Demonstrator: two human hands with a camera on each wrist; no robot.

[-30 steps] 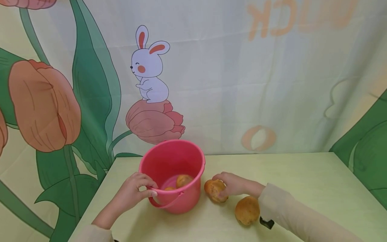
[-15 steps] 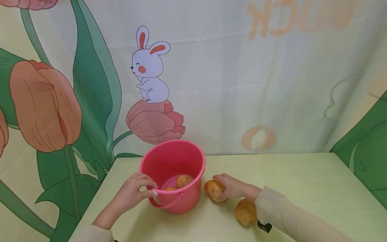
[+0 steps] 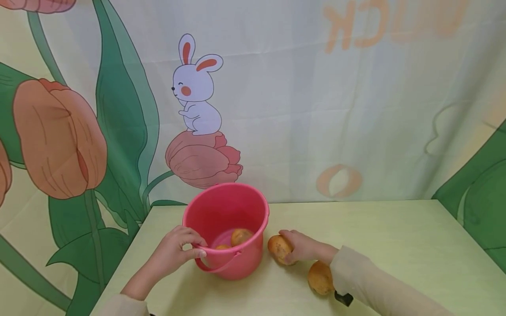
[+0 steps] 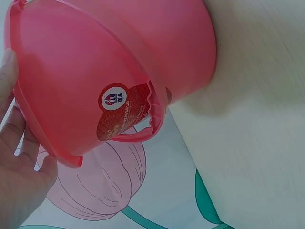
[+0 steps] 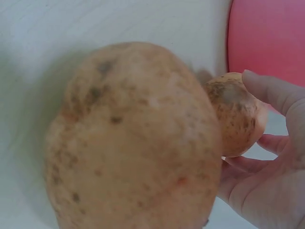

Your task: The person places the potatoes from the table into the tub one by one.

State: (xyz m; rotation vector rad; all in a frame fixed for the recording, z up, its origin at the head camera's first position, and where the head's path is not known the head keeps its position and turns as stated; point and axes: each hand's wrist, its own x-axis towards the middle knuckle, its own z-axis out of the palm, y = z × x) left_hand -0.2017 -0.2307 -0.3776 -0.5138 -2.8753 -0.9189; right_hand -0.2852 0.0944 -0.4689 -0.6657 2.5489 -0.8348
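A pink plastic bucket (image 3: 241,263) stands on the table, tilted in my view, its rim pinched at the near left by my left hand (image 3: 171,251). The left wrist view shows that hand (image 4: 19,176) at the rim, beside the label on the bucket (image 4: 52,81). Inside lies a potato (image 3: 240,236), with part of another (image 3: 222,246) showing over the rim. To the bucket's right, my right hand (image 3: 305,247) grips a brown potato (image 3: 279,249) resting on or just over the table. A further potato (image 3: 319,278) lies under the right wrist, large in the right wrist view.
The pale table (image 3: 379,237) reaches back to a hanging cloth (image 3: 276,109) printed with tulips and a rabbit. A black strap piece (image 3: 343,298) shows below the right sleeve (image 3: 367,276). The bucket's handle (image 3: 225,265) hangs down at its front.
My right forearm has shifted slightly left, covering more of the potato under the wrist. The right fingers have moved a little around the potato they hold. Left hand and bucket stay put.
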